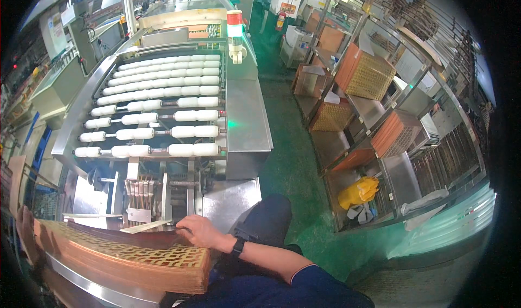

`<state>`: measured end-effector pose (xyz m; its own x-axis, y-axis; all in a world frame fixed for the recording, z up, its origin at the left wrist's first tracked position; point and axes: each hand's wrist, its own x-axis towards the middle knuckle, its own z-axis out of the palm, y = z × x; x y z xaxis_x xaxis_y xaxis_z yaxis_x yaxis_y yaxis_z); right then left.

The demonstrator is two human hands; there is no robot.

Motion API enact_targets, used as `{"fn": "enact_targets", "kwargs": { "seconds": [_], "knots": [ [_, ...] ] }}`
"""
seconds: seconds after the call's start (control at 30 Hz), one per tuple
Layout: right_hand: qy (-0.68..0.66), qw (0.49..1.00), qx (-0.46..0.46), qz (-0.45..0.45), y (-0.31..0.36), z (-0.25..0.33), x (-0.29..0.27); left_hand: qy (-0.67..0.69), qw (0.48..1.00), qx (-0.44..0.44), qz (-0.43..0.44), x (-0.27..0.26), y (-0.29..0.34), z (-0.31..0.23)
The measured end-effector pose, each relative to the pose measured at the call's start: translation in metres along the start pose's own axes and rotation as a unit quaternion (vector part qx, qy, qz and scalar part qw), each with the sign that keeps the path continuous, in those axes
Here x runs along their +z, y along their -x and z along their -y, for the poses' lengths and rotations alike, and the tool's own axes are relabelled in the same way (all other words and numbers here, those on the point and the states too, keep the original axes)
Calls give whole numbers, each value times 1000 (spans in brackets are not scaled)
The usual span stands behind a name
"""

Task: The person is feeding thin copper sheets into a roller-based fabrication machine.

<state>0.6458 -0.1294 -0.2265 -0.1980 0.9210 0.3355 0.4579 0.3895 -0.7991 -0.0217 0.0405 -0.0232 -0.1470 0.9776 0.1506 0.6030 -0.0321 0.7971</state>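
Observation:
A thick stack of copper-coloured circuit board panels (130,267) lies across the near end of a roller machine. The top panel carries a yellow-gold pattern. My left hand (26,233) rests at the stack's left end, fingers stretched out, partly in the dark rim. Over the stack's far right edge, my right hand (202,233) has its fingers curled closed. Whatever they grip is hidden. A pale flat strip (145,226) ends just left of those fingers.
White rollers (157,99) in rows fill the machine ahead. Its metal side cabinet (247,118) carries a signal light (234,34) glowing green. To the right, a metal rack (355,113) holds more panel stacks (369,75) and yellow gloves (358,192). Green floor (290,145) runs between.

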Motion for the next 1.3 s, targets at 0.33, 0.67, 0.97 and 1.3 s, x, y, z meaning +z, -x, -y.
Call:
{"fn": "enact_targets", "kwargs": {
  "seconds": [0.33,0.67,0.97,1.3],
  "knots": [
    [-12,1000,6,6,-6,-4,-8,4,998,37,-59,23,7,-34],
    [-4,1000,-14,26,-3,4,-9,-61,989,-18,-136,61,71,-130],
    [-26,1000,4,13,-10,10,-10,-15,981,-67,-181,56,72,-117],
    [-60,979,120,-152,-11,19,-24,0,989,-68,-133,45,67,-107]
  ]
}}
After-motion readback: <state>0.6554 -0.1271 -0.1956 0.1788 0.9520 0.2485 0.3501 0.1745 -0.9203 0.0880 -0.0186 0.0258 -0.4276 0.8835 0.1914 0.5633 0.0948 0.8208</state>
